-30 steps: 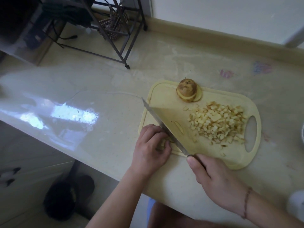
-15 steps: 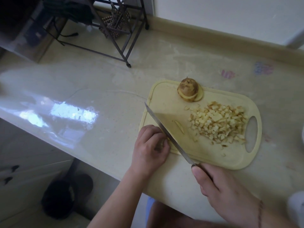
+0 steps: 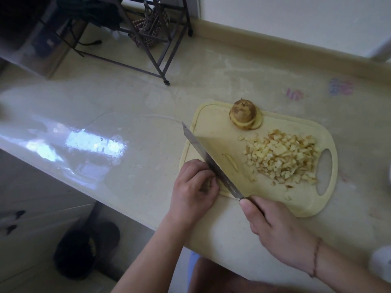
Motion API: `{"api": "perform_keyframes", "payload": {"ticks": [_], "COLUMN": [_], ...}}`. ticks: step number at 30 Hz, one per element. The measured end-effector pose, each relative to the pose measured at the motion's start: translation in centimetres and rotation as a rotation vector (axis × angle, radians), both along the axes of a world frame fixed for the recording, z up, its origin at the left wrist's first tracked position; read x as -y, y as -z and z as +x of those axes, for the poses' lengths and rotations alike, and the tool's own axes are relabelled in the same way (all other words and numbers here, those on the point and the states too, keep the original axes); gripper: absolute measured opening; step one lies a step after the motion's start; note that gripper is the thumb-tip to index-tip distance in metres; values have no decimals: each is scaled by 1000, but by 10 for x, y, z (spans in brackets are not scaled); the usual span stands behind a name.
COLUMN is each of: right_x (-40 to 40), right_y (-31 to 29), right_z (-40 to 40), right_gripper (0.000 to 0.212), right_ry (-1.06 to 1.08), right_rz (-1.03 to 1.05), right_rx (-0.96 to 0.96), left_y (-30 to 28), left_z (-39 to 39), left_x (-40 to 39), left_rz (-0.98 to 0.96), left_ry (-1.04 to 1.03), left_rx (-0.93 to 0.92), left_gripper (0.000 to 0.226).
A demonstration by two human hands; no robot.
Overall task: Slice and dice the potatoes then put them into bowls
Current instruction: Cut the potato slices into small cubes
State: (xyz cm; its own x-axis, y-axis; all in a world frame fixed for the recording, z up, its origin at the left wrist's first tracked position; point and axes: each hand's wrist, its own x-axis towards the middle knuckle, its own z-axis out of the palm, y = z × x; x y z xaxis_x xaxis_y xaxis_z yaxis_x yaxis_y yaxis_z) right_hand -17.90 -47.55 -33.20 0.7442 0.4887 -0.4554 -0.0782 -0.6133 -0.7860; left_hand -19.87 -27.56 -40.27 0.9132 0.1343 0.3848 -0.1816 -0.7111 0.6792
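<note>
The left hand (image 3: 193, 188) curls over a potato piece, mostly hidden, at the cutting board's (image 3: 213, 119) near-left corner. The knife (image 3: 208, 161), gripped by the right hand (image 3: 277, 231), stands just beside those fingers. Diced potato (image 3: 283, 159) lies right.

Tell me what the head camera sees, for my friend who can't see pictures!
A person's right hand grips a knife over a yellow cutting board, while the left hand curls on a small piece beside the blade. A pile of diced potato lies on the board, and a potato end sits at its far edge.
</note>
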Motion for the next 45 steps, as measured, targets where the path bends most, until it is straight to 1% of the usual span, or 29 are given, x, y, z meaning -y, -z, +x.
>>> {"api": "perform_keyframes", "payload": {"ticks": [3, 5, 7, 9, 11, 12, 13, 14, 15, 16, 17, 18, 19, 20, 21, 22, 24, 26, 29, 31, 34, 37, 42, 45], "right_x": [8, 9, 8, 9, 11, 12, 11, 11, 11, 10, 9, 9, 8, 8, 7, 6, 4, 2, 0, -1, -1, 0, 7, 16], "right_y": [1, 0, -1, -6, -9, -10, -8, -6, -3, 0, 3, 4, 4, 3, 2, -1, -6, -9, -10, -9, -9, -12, -18, -22], "right_z": [-4, -6, -6, -4, -5, -6, -8, -10, -12, -13, -14, -14, -14, -14, -14, -13, -13, -13, -13, -14, -14, -14, -13, -14], "right_gripper": [53, 50, 52, 57, 55, 53, 51, 49, 47, 45, 43, 43, 43, 45, 46, 47, 51, 57, 64, 68, 75, 73, 68, 66], "right_ry": [24, 29, 22, -10, -41, -53, -62, -67, -70, -74, -81, -88, -94, -99, -104, -109, -125, -140, -151, -150, -157, -179, -190, -235], "right_rz": [16, 17, 19, -4, -35, -50, -63, -71, -76, -85, -95, -100, -98, -96, -97, -96, -103, -100, -89, -95, -105, -106, -101, -129], "right_rx": [-29, -52, -51, 17, 81, 103, 123, 139, 151, 166, 184, 196, 197, 195, 197, 201, 217, 221, 239, 253, 244, 247, 219, 200], "left_y": [1, 2, 0, -9, -28, -41, -55, -72, -90, -106, -117, -122, -124, -124, -121, -118, -111, -106, -101, -98, -97, -96, -85, -82], "left_z": [0, 0, -2, -3, 2, 7, 15, 25, 37, 49, 62, 75, 87, 97, 104, 109, 114, 117, 119, 118, 117, 117, 120, 123], "left_x": [1, 1, 1, -2, -5, -8, -12, -16, -21, -25, -29, -31, -32, -30, -28, -27, -25, -26, -29, -30, -27, -24, -24, -22], "left_rz": [0, -10, -49, -106, -122, -119, -120, -117, -99, -53, 55, 217, 384, 513, 593, 631, 670, 706, 726, 742, 778, 786, 832, 843], "left_ry": [-26, -23, -51, -162, -247, -244, -191, -102, 23, 160, 292, 414, 522, 605, 661, 693, 725, 748, 798, 814, 844, 889, 928, 953], "left_rx": [15, 33, 67, 119, 201, 229, 217, 149, 23, -153, -361, -557, -710, -825, -913, -975, -1032, -1041, -998, -976, -954, -923, -812, -757], "left_gripper": [11, 8, 3, 8, 4, 4, 4, 6, 10, 14, 19, 24, 28, 32, 34, 33, 28, 20, 13, 13, 22, 33, 36, 38]}}
